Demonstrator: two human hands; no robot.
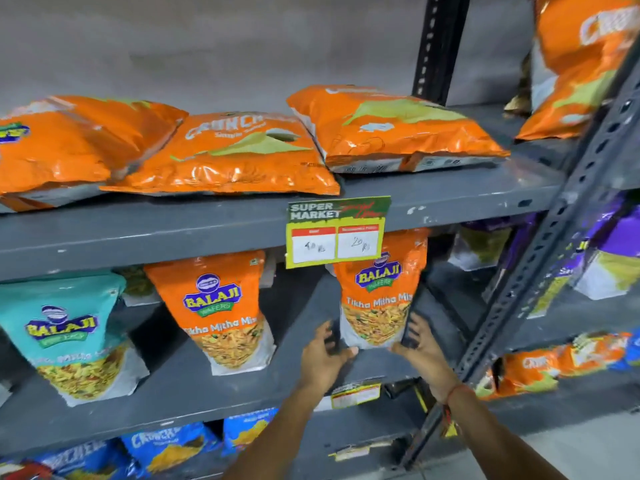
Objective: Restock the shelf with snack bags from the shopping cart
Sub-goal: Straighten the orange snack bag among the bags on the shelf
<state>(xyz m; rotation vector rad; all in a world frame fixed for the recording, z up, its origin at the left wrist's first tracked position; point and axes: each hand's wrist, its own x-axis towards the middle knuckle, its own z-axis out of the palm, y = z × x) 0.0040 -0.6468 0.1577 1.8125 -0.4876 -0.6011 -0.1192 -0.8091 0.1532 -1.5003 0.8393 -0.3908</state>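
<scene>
Both forearms reach in from the bottom edge toward the middle shelf [207, 386] of a grey metal rack. The left hand [323, 358] cups the lower left corner of an upright orange Balaji Tikha Mitha Mix bag [379, 296], fingers curled up the bag's side and thumb under its bottom edge. The right hand [420, 348], with a red thread at the wrist, presses the lower right side, fingers laid flat up the gusset. The bag is pinched between the two hands and stands on the shelf board, near the slotted upright post [540, 271] at right.

Left of it on the same board, apart from it, stands a second orange Tikha Mitha Mix bag [221, 310], and further left a teal Balaji bag [65, 334]. Below, blue Crunchex bags [166, 445] fill the lower shelf.

A yellow-green "Super Market" price tag [337, 232] hangs from the front lip of the upper shelf [173, 230], covering the top of the held bag. On that upper shelf three orange Crunchex bags [235, 157] lie flat, their edges overlapping. Beyond the post, purple bags [620, 237] and more orange bags sit on the neighbouring rack.
</scene>
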